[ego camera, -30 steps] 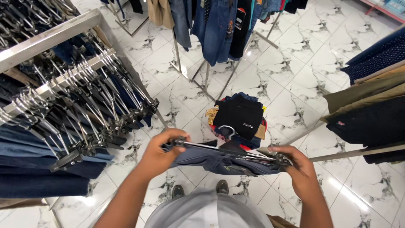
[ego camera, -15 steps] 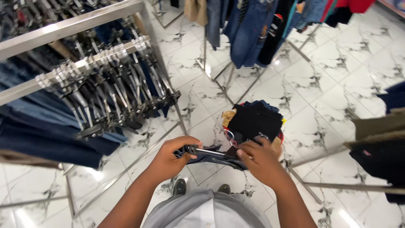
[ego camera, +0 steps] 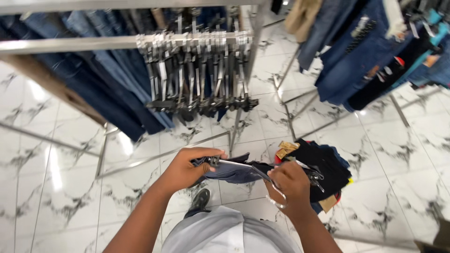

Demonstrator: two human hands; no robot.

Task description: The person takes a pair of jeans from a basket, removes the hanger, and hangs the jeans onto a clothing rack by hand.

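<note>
Holding a clip hanger (ego camera: 236, 165) with folded denim (ego camera: 229, 172) at waist height, the left hand (ego camera: 185, 168) grasps one end and the right hand (ego camera: 290, 185) clenches the other, above a garment pile (ego camera: 323, 171) and below the rail (ego camera: 93, 43).

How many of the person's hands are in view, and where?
2. The left hand pinches one end of a clip hanger carrying folded blue denim; the right hand closes on its other end, above a pile of dark garments. None seems hidden.
</note>
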